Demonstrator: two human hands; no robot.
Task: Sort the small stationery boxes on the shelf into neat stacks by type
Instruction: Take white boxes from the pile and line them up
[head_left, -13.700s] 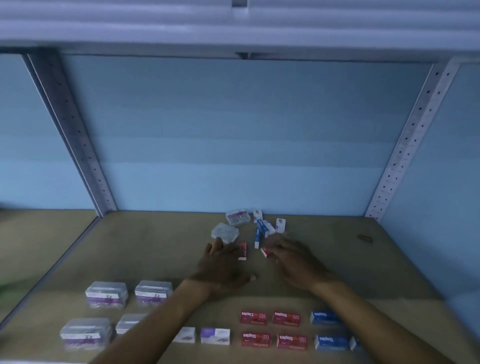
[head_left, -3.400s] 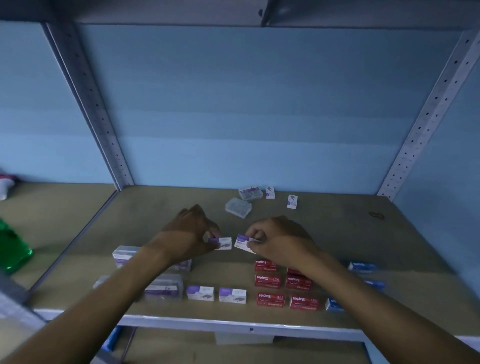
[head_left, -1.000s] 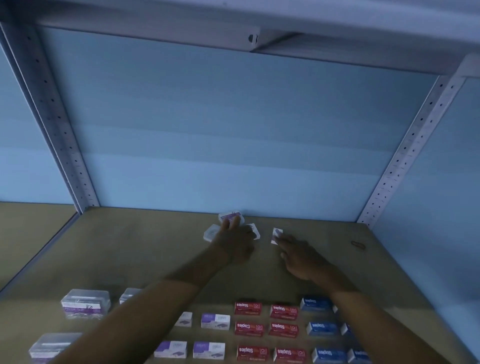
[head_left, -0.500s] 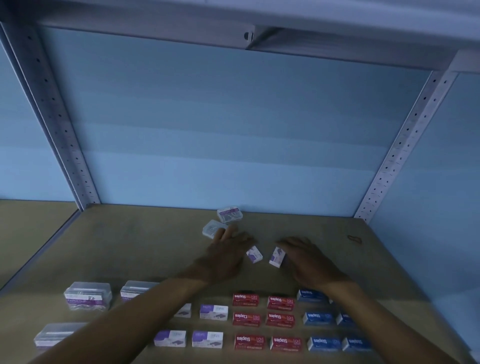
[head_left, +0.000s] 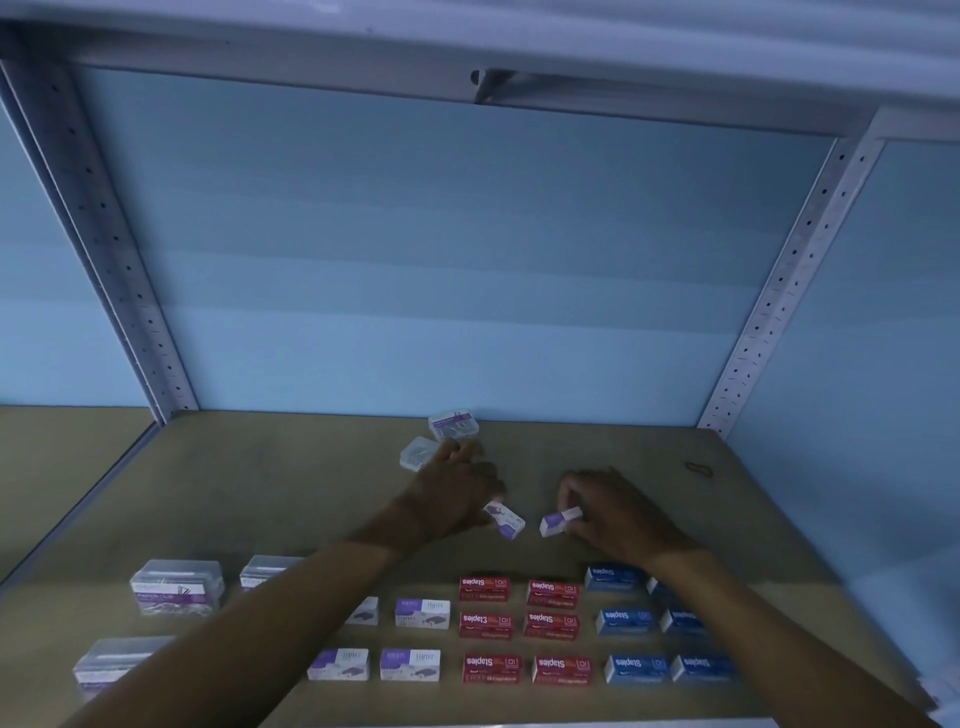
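Observation:
My left hand (head_left: 457, 493) grips a small white-and-purple box (head_left: 505, 520) at mid-shelf. My right hand (head_left: 613, 512) pinches a second white-and-purple box (head_left: 558, 521) just to its right. Behind my left hand lie two clear plastic cases (head_left: 453, 424) (head_left: 418, 453). Along the front stand sorted rows: clear cases (head_left: 176, 587) on the left, white-and-purple boxes (head_left: 422, 613) near the middle, red staples boxes (head_left: 485, 590) beside them, and blue staples boxes (head_left: 623, 621) on the right. My left forearm hides part of the left rows.
The brown shelf board (head_left: 260, 488) is bounded by perforated metal uprights (head_left: 119, 291) (head_left: 779, 291) and a blue back wall. A small dark rubber band (head_left: 698, 469) lies at the back right. A shelf runs overhead.
Both hands have drawn the two white-and-purple boxes slightly nearer and lifted them into a grip; the boxes now sit tilted between the fingers.

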